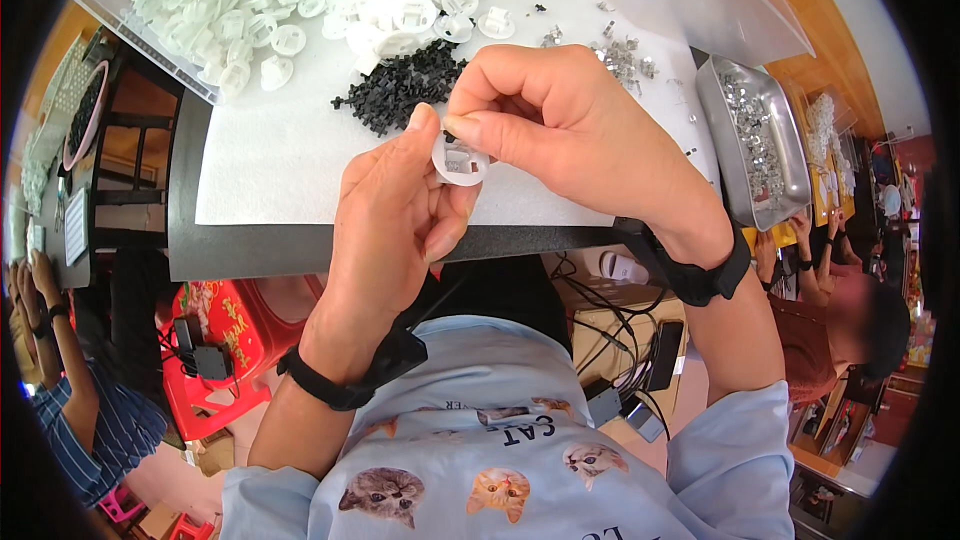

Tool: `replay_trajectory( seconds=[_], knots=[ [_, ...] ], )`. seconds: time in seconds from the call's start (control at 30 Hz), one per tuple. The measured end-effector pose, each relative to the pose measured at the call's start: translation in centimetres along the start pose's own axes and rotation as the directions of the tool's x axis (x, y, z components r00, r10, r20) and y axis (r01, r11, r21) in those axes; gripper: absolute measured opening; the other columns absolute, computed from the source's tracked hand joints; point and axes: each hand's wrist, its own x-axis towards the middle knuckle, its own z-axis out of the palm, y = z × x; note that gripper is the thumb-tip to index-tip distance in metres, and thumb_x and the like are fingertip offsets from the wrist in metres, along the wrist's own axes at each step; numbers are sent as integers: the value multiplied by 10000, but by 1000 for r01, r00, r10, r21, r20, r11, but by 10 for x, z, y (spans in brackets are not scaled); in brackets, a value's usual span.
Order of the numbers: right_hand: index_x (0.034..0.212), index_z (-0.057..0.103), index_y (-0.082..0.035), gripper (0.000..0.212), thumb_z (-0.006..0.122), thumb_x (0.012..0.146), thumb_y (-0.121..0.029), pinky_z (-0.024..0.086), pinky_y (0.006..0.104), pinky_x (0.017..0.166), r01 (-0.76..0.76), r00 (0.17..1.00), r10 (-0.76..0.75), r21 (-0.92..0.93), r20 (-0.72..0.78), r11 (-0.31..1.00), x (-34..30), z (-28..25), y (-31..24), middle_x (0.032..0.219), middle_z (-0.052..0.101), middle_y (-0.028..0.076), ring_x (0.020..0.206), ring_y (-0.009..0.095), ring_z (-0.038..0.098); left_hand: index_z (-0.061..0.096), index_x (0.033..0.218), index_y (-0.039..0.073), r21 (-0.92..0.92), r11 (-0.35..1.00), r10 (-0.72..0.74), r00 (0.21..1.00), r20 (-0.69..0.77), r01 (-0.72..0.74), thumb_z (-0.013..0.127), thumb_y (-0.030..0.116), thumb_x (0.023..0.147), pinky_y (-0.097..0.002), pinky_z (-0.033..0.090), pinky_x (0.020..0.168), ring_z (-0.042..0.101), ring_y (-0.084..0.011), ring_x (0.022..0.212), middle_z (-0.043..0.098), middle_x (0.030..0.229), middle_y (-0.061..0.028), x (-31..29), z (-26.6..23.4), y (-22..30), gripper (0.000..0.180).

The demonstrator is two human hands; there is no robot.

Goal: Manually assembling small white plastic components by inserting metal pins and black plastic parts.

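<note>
Between the thumb and fingers of my left hand (pixel 390 200) is a round white plastic part (pixel 460 168) with a square recess in its face. My right hand (pixel 550 120) pinches at the upper rim of this part, where a small black plastic piece (pixel 449 137) shows under the thumb and fingertip. Just beyond my hands lies a heap of small black pieces (pixel 400 90). Behind it spreads a large pile of white round parts (pixel 300 0). Small metal clips (pixel 625 60) are scattered past my right hand.
White sheeting (pixel 270 180) covers much of the dark table (pixel 240 253). A metal tray (pixel 770 140) of small metal parts stands at the right. Below are a red stool (pixel 225 340) and tangled black cables (pixel 620 330). Other people work at tables on both sides.
</note>
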Motion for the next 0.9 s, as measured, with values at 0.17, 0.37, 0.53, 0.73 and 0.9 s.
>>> replay_trajectory(
  seconds=[0.17,0.37,0.53,0.73,0.9],
  knots=[
    [734,559,15,152,560,850,-82,360,269,504,0,1000,2,67,-26,998,-1,2,3,587,472,6,557,86,411,511,904,-4,5,1000,-21,999,35,21,382,343,998,-211,210,354,296,-76,356,542,623,-88,2,-2,0,381],
    [716,534,11,145,555,836,-67,366,286,505,14,999,-12,48,-48,999,0,6,3,591,470,30,552,119,419,547,829,-16,-120,989,-82,996,26,84,419,336,982,-222,217,353,317,-75,392,521,620,-74,5,-7,0,405],
    [745,532,5,76,552,803,-40,417,336,540,144,986,-156,-174,-58,974,0,8,0,689,530,102,617,247,513,543,826,-10,-138,988,-66,997,36,70,412,321,987,-222,215,358,314,-78,394,540,641,-87,4,-8,0,391],
    [808,545,-3,39,549,800,-41,461,402,623,280,948,-318,-444,-13,851,-4,8,-4,785,551,125,735,330,559,545,830,-7,-139,988,-67,996,56,74,408,321,989,-225,206,366,302,-75,397,533,637,-80,4,-8,0,390],
    [807,546,-3,41,545,808,-44,458,399,616,261,951,-307,-436,-37,861,-4,8,-3,783,545,130,741,326,560,546,825,-9,-128,990,-55,997,54,62,413,319,987,-229,209,375,304,-73,405,525,630,-73,4,-9,-1,390]
  ],
)
